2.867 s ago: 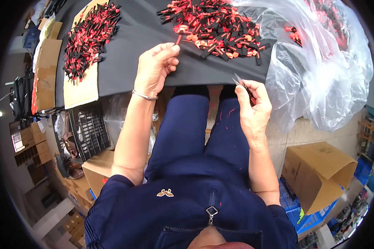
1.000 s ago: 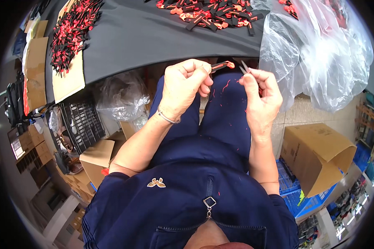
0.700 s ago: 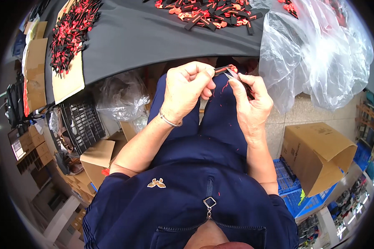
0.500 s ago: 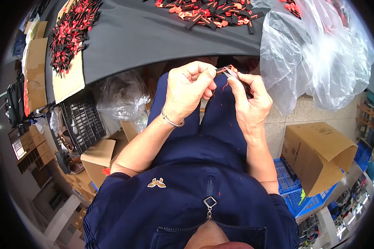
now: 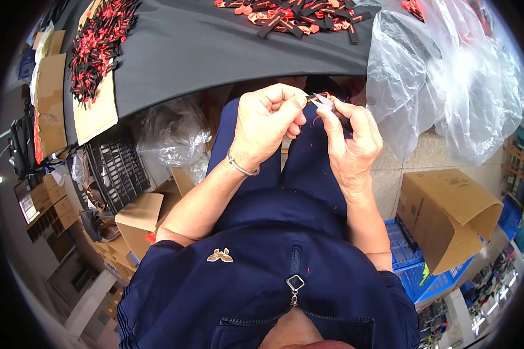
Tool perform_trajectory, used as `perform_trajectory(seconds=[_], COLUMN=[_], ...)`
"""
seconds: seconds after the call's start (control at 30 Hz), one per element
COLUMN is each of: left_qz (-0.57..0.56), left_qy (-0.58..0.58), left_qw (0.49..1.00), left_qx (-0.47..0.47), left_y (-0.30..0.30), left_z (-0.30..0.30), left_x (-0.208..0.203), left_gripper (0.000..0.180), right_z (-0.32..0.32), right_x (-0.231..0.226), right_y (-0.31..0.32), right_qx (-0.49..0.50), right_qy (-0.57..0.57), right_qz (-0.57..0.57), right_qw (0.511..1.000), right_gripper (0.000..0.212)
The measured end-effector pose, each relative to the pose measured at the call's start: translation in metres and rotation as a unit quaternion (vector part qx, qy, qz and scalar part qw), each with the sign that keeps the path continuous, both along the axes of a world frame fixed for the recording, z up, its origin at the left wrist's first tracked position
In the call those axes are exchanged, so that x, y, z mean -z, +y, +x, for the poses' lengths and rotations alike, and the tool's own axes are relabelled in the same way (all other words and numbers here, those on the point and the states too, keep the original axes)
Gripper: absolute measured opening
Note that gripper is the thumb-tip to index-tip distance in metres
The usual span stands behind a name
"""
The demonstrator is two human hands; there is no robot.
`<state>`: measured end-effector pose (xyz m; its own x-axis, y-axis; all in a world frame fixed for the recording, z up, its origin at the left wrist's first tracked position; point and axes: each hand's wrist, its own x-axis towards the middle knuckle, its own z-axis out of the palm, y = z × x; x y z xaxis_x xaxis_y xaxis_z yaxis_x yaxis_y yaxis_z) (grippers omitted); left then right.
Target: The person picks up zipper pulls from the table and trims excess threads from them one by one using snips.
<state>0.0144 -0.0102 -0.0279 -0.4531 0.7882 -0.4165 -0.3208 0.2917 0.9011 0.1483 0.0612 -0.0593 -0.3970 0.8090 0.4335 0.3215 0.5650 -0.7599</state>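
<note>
Above my lap, my left hand [image 5: 269, 123] is closed in a pinch on a small black-and-red fabric tab [image 5: 309, 98], mostly hidden by the fingertips. Facing it, my right hand [image 5: 355, 136] grips thread snips [image 5: 321, 101], whose pointed metal blades reach toward the left fingertips. Red thread shows around the blades and hangs below them. Similar black-and-red tabs lie in a heap [image 5: 303, 16] at the table's far side, and a second heap [image 5: 102, 49] sits at the left.
A dark cloth covers the table [image 5: 204, 52]. Under the left heap is a cardboard sheet [image 5: 96, 119]. Clear plastic bags [image 5: 466, 87] drape over the table's right edge. An open carton [image 5: 442, 215] stands at the right by a blue crate [image 5: 403, 247]; a black crate [image 5: 119, 171] is at the left.
My hands stay close together, with the left fingertips shifted slightly right, toward the snips. Less of the tab shows between the fingers now. Both heaps look the same.
</note>
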Motion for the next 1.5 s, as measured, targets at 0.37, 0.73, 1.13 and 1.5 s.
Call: perform_trajectory(seconds=[0.37,0.73,1.13,1.5], left_qz=[0.001,0.343,0.086,0.022], left_qy=[-0.022,-0.223,0.673,0.131], left_qw=[1.0,0.894,0.734,0.989], left_qx=[-0.011,-0.185,-0.014,-0.066], left_y=[-0.002,-0.023,0.047,0.036], left_z=[0.001,-0.144,-0.084,-0.085], left_x=[-0.005,-0.022,0.016,-0.008], left_gripper=[0.015,0.034,0.026,0.017], right_z=[0.002,-0.001,-0.002,-0.035], right_x=[-0.003,-0.015,-0.013,-0.019], right_y=[-0.003,0.004,0.011,0.022], right_qx=[0.004,-0.02,-0.015,-0.035], right_qy=[0.034,0.153,0.16,0.172], right_qz=[-0.102,-0.286,-0.326,-0.224], right_qw=[0.994,0.946,0.932,0.959], right_gripper=[0.017,0.015,0.015,0.019])
